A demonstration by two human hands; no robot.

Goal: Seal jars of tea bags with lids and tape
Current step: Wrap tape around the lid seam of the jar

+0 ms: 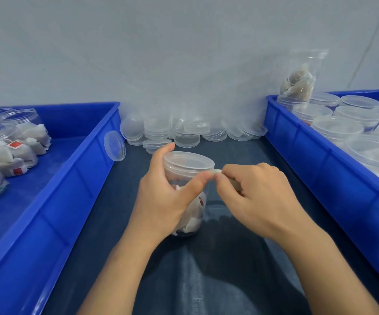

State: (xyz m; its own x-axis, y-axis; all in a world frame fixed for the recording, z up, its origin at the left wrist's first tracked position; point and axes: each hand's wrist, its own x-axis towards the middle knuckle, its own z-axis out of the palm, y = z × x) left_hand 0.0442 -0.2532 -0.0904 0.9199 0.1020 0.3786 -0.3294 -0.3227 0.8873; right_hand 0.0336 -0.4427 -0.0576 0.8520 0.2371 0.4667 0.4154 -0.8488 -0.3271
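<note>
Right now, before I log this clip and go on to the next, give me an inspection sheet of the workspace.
Surface: dark cloth-covered table, between two bins.
Job's things: lidded jar of tea bags, centre; the tape is too small to make out.
Clutter: loose lids piled against the wall; one lid leaning on the left bin.
Left bin: open jars lying with tea bags.
Right bin: lidded jars, one more jar stacked on top.
Hands: left hand grips the jar; right hand pinches something small and pale at the lid's rim.
Cables: nothing seen.
Surroundings: plain grey wall.
</note>
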